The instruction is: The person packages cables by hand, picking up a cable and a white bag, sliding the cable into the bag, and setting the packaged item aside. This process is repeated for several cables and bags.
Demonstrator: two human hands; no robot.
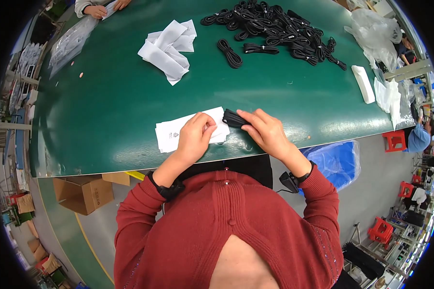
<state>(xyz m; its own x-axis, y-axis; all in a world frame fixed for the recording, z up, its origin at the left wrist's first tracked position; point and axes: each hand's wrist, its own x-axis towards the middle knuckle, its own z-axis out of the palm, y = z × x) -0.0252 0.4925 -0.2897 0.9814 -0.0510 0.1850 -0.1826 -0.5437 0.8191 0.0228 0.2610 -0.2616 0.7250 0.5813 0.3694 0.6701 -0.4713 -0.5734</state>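
My right hand (266,131) grips a coiled black cable (233,119) between thumb and fingers. It hovers by the right end of a stack of flat white printed sleeves (166,136) near the table's front edge. Over that stack rests my left hand (194,137), its fingers curled and thumb against the fingertips. Whatever is pinched there, if anything, is hidden by the fingers. The cable's near end is covered by my right hand.
A heap of coiled black cables (294,36) lies across the far side of the green table (106,111). White folded sleeves (171,50) sit at far left of centre. Another person's hands (97,11) work at the top left. A blue lined bin (333,164) stands below the right edge.
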